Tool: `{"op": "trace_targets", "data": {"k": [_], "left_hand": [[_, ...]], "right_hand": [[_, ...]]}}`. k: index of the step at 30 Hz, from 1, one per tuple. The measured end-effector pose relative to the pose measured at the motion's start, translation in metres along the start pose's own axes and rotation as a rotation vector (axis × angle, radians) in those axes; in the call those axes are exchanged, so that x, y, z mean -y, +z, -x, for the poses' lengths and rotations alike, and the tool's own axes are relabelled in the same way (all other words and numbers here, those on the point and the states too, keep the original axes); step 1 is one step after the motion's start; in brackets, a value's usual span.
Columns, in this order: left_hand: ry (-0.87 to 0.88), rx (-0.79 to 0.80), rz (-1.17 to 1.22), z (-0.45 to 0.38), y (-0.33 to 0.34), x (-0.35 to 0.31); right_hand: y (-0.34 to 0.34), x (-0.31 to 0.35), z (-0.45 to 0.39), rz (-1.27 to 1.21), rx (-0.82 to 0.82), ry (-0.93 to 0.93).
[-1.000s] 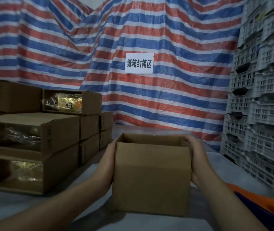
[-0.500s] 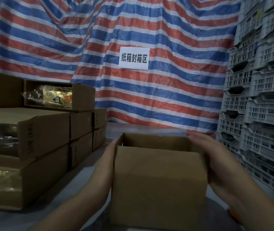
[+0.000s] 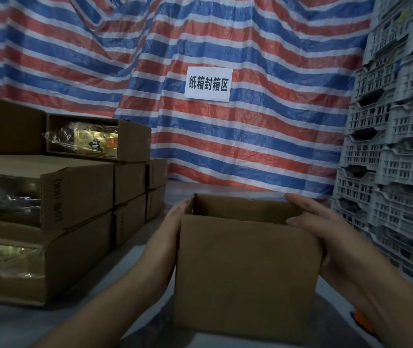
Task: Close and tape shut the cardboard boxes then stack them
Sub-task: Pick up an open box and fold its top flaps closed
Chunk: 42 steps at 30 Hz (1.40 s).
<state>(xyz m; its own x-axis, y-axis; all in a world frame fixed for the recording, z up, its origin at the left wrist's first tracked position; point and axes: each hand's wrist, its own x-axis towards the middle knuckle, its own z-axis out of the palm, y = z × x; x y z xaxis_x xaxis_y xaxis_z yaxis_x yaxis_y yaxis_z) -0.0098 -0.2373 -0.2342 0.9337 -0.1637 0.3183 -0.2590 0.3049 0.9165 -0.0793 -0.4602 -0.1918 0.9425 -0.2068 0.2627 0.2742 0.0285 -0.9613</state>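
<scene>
Striped tarpaulin (image 3: 200,41), red, blue and white, hanging creased as backdrop across the rear. White paper sign (image 3: 208,84) with black Chinese characters, fixed on the tarpaulin right of its centre. Grey slotted plastic crates (image 3: 396,146), stacked in columns against the tarpaulin's right edge. Pale grey work surface (image 3: 135,257) running forward from the tarpaulin's foot

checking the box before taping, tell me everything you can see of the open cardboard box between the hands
The plain brown cardboard box stands upright on the grey table, its top open; no flaps show folded over the opening. Its near face is unprinted and carries no tape. The left hand lies flat against its left side, and the right hand holds the upper right corner, fingers at the rim. Its inside is dark.
</scene>
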Motion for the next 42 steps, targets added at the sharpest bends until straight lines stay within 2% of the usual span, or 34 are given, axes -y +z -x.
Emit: {"op": "trace_targets", "data": {"k": [4,9,13,15,16,17,19,23,26,28,32,38,42], "left_hand": [[0.042,0.015,-0.028,-0.008,-0.003,0.005],[0.059,0.016,-0.064,-0.015,-0.006,0.009],[0.037,0.035,-0.051,-0.009,-0.008,0.005],[-0.044,0.097,-0.098,-0.014,-0.004,-0.002],[-0.053,0.205,-0.111,-0.011,-0.008,0.0],[-0.074,0.238,-0.069,-0.01,-0.011,0.002],[-0.098,0.282,-0.172,-0.017,-0.013,0.004],[-0.074,0.271,-0.233,-0.02,-0.012,0.001],[-0.053,0.276,-0.248,-0.03,-0.008,0.003],[-0.071,0.234,-0.239,-0.035,-0.004,0.004],[-0.114,0.145,-0.225,-0.041,0.001,0.002],[-0.129,-0.027,-0.106,-0.046,0.001,0.012],[-0.101,-0.028,-0.118,-0.045,-0.004,0.016]], "right_hand": [[0.002,0.0,0.002,0.073,0.004,-0.007],[-0.009,0.018,-0.004,0.587,0.066,-0.095],[-0.009,0.035,-0.011,0.685,0.183,-0.02],[-0.01,0.033,-0.013,0.663,0.198,-0.016],[-0.011,0.032,-0.013,0.642,0.206,-0.025],[-0.012,0.03,-0.014,0.621,0.218,-0.035],[-0.014,0.027,-0.015,0.589,0.233,-0.051],[-0.011,0.013,-0.019,0.384,0.175,-0.086],[-0.009,-0.003,-0.025,0.121,0.05,-0.079],[-0.011,-0.012,-0.031,-0.02,-0.039,-0.06],[-0.015,-0.027,-0.04,-0.114,-0.1,-0.081],[-0.013,-0.044,-0.05,-0.061,-0.055,-0.071],[-0.012,-0.044,-0.049,-0.132,-0.042,-0.063]]}}
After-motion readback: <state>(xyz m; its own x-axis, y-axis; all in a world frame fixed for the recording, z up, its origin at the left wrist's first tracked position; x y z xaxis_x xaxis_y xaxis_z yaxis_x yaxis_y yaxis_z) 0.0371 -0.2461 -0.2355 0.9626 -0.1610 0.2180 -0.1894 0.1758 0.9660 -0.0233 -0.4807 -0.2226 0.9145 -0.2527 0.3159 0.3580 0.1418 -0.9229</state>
